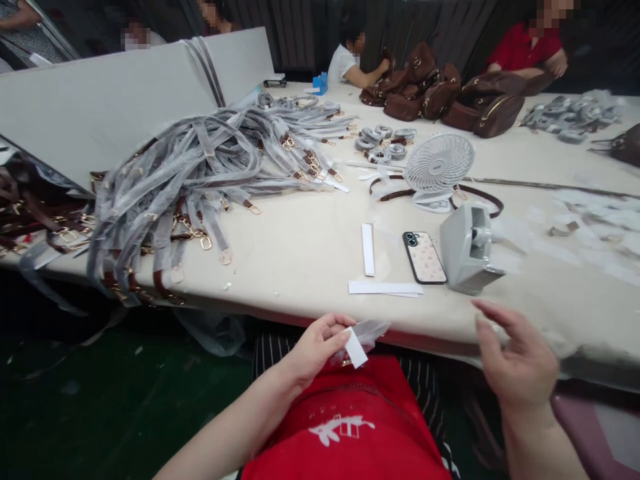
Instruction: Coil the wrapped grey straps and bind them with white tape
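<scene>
At the table's (295, 253) near edge, the left hand (320, 343) pinches a white tag (357, 349) and clear plastic wrap (374, 330); whether the right hand (520, 360) grips anything, I cannot tell. Inside that edge lie paper strips (380, 288), a smartphone (427, 261) and a tape dispenser (457, 257), with brown handbags (403, 107) toward the far edge.

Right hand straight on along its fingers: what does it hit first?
Probably the grey tape dispenser, just ahead of the right hand; depth and height are unclear from this single view.

Bag workshop, wrapped straps (200, 150) being kept on the long table (285, 247), a brown bag (390, 59) being handled at its far side
</scene>
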Action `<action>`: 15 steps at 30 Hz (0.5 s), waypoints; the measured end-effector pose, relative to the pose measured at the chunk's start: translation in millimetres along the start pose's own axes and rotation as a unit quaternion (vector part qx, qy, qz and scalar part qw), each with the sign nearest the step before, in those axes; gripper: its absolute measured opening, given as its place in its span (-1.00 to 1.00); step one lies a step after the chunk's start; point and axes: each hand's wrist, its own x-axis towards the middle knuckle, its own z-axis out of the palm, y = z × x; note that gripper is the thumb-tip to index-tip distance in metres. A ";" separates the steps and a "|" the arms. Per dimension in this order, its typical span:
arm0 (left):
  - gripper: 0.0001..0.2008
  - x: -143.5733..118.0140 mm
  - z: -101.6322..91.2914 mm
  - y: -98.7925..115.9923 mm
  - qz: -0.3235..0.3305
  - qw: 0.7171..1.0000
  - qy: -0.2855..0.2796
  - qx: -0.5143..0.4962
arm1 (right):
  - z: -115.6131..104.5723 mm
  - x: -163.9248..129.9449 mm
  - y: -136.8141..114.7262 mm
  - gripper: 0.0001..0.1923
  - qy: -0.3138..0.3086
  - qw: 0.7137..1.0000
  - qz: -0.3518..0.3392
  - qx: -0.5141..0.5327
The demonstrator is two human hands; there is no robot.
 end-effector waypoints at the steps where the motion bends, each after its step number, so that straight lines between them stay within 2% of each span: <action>1: -0.55 -1.7 -2.2 2.0 0.004 1.000 -0.008 -0.001 | -8.2 11.2 15.6 -0.69 0.048 0.998 0.025 -0.041; 3: -0.58 -5.1 -3.7 5.2 0.011 1.000 -0.020 0.000 | -19.6 33.1 45.1 -0.63 0.077 0.991 0.074 -0.082; 7: -0.60 -10.5 -1.5 6.6 -0.003 1.000 -0.031 0.000 | -19.5 66.8 84.7 -0.51 -0.001 0.981 0.192 0.004; 11: -0.58 -11.7 -5.1 -0.8 -0.033 0.999 -0.031 0.016 | -0.4 85.3 100.4 -0.46 -0.042 0.972 0.221 0.075; 15: -0.60 -11.4 -9.9 -8.8 -0.027 0.999 -0.023 0.027 | 15.6 94.7 101.6 -0.54 -0.020 0.961 0.245 0.125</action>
